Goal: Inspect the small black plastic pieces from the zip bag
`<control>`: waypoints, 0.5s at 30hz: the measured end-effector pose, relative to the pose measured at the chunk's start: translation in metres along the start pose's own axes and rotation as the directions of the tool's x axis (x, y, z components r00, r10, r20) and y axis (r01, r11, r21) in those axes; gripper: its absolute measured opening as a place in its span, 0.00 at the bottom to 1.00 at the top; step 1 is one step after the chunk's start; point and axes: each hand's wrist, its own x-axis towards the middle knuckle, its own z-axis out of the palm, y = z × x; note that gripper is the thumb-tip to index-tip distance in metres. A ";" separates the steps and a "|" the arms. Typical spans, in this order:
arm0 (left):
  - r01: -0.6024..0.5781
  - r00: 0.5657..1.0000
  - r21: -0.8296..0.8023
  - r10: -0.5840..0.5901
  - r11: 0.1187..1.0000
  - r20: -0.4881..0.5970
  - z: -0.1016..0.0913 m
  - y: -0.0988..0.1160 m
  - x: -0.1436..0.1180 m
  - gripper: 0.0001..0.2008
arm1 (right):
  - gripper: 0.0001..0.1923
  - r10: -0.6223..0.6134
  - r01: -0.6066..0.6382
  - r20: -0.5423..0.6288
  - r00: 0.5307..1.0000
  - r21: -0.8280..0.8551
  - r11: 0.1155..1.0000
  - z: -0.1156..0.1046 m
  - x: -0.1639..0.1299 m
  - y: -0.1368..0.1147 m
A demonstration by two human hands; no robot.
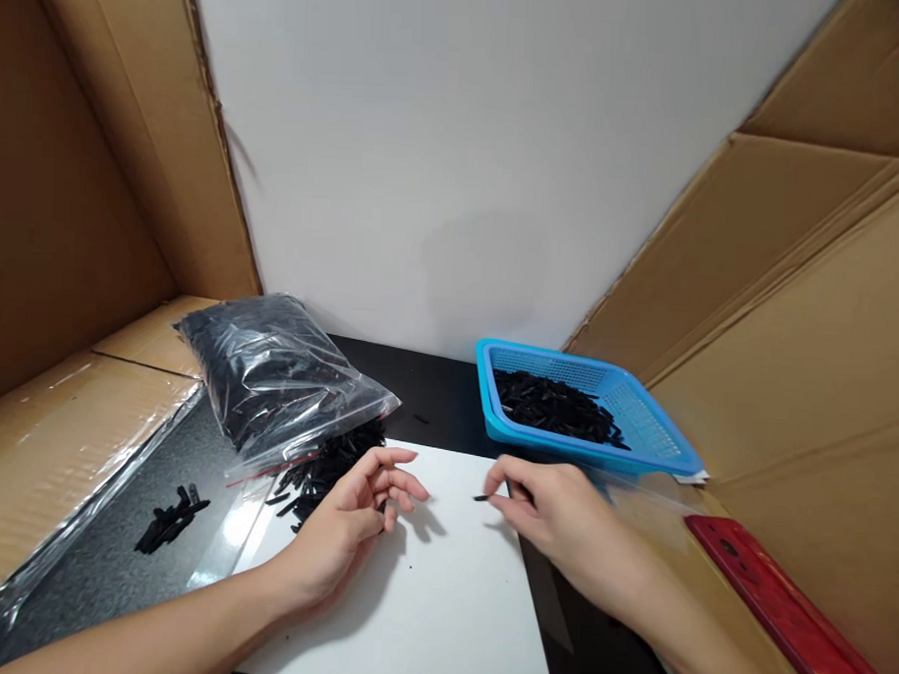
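Observation:
My right hand [543, 498] pinches a small black strip [480, 497] between thumb and fingertips, just over the right side of a white sheet [455, 593]. To its left, my left hand [370, 501] is held over the sheet with fingers apart and loosely bent. A dark bit shows by its thumb, and I cannot tell whether it lies in the hand. Behind that hand spreads a heap of black strips [334, 471], partly hidden by it. A clear zip bag [271, 370] full of black pieces lies beyond the heap.
A blue plastic basket [660, 420] with many black strips stands at the back right. On the grey surface at left lies a small cluster of strips [169, 519]. A red phone-like object [779, 604] lies at right. Cardboard walls [811, 320] flank the workspace.

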 end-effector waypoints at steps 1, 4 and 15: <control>-0.011 1.000 -0.001 0.011 1.000 0.009 0.000 -0.001 0.000 0.27 | 0.11 0.040 -0.035 0.040 0.998 -0.130 0.991 -0.008 -0.002 0.005; -0.040 0.998 -0.012 0.040 0.999 0.049 0.000 -0.002 -0.001 0.22 | 0.12 0.159 -0.097 0.120 0.980 -0.408 0.908 -0.022 -0.007 0.011; -0.044 0.993 -0.035 0.047 0.998 0.108 0.002 -0.002 -0.003 0.21 | 0.11 -0.342 0.374 -0.240 0.908 0.100 0.922 0.078 -0.012 -0.040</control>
